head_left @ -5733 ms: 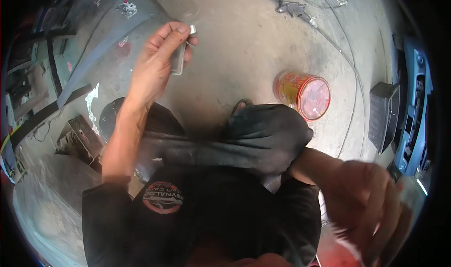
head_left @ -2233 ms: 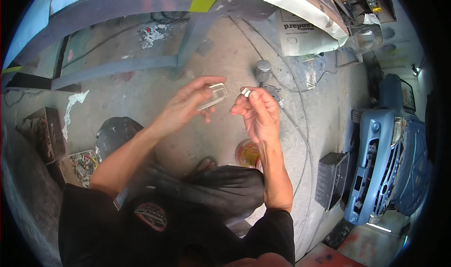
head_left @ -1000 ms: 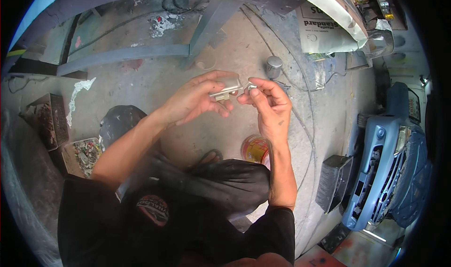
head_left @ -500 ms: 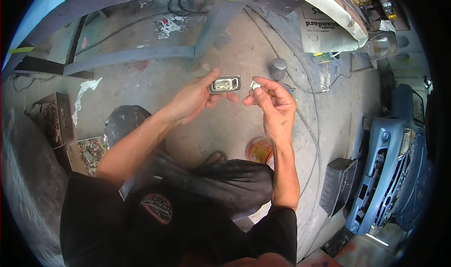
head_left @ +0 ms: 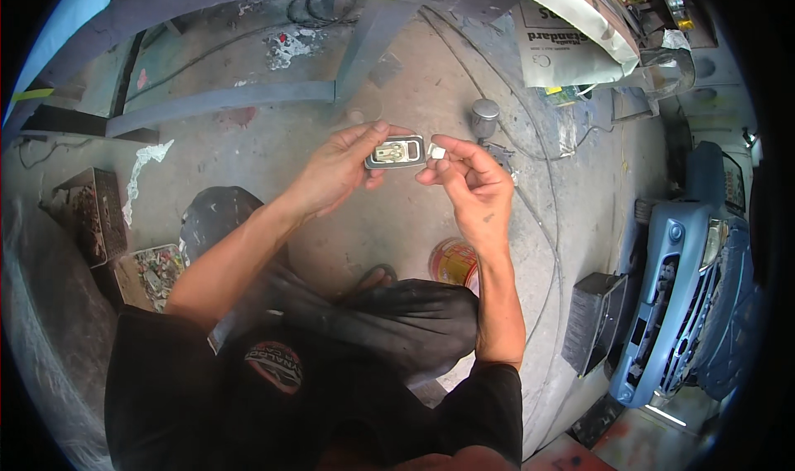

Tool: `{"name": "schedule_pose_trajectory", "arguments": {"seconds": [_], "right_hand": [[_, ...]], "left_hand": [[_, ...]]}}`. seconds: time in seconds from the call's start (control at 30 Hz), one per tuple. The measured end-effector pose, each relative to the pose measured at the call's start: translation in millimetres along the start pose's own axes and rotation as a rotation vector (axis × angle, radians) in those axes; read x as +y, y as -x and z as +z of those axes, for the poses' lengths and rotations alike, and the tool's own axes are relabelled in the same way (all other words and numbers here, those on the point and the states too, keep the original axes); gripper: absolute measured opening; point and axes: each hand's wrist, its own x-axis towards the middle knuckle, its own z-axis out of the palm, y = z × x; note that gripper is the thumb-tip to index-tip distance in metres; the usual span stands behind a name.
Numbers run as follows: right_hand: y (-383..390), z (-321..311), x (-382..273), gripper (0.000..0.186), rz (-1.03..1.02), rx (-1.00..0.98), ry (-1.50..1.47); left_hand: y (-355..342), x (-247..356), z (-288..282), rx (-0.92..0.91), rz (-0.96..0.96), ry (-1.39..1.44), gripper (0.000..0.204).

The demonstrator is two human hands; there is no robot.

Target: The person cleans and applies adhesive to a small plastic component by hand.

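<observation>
My left hand (head_left: 327, 171) holds a small rectangular housing (head_left: 411, 161) by its left end, thumb on top and fingers underneath. The housing has a dark rim, rounded corners and a pale, recessed inside with metal-looking parts. Between the thumb and fingertips of my right hand (head_left: 478, 188) is a small white piece (head_left: 437, 152), whose kind I cannot make out. This piece is right at the housing's right end; whether they touch is too small to tell. Both hands are held above the concrete floor.
A grey metal can (head_left: 484, 118) stands beyond my right hand, near cables (head_left: 530, 123). Close to my knee is a red-and-yellow tub (head_left: 453, 260). Bins of scraps (head_left: 157, 274) are at the left, a grey frame (head_left: 224, 105) ahead, a black crate (head_left: 594, 322) and blue car bumper (head_left: 660, 305) at right.
My right hand has brought the white piece leftward, up to the housing's right end. My left fingers have shifted slightly around the housing, and the whole view has moved a little.
</observation>
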Motion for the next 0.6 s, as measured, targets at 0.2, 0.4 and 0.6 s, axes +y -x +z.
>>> {"name": "schedule_pose_trajectory", "arguments": {"seconds": [0.2,0.4,0.6], "right_hand": [[0,1,3,0.024,0.008,0.005,0.085],[0,1,7,0.022,-0.065,-0.002,0.178],[-1,1,3,0.019,-0.395,0.003,0.486]], "left_hand": [[1,-1,-1,0.002,-0.009,-0.004,0.05],[2,-3,-4,-0.067,-0.006,0.021,0.043],[2,-6,-6,-0.08,0.023,0.01,0.038]]}}
